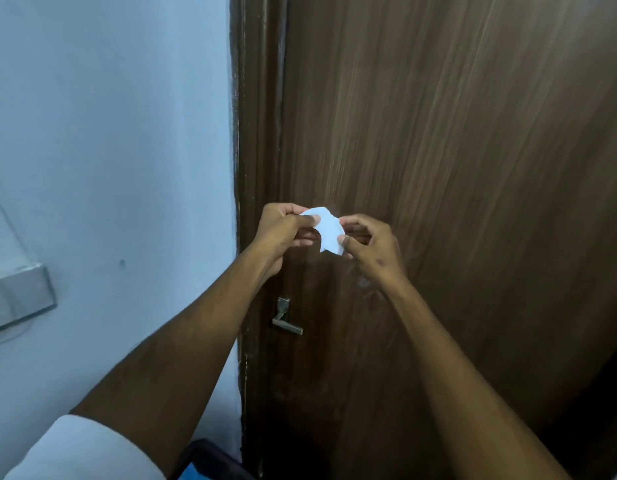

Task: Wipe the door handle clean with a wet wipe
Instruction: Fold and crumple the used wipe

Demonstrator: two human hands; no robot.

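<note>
A small white wet wipe (327, 229) is held up in front of the brown wooden door (456, 150), pinched at both ends. My left hand (283, 232) grips its left edge and my right hand (371, 249) grips its right and lower edge. The metal lever door handle (287, 323) sits lower on the door near its left edge, well below both hands and untouched. The wipe looks partly crumpled between my fingers.
A dark door frame (255, 133) runs down the left of the door, beside a pale blue wall (109, 168). A grey wall-mounted fixture (19, 299) sticks out at the left. A dark and blue object (210, 462) sits low by the frame.
</note>
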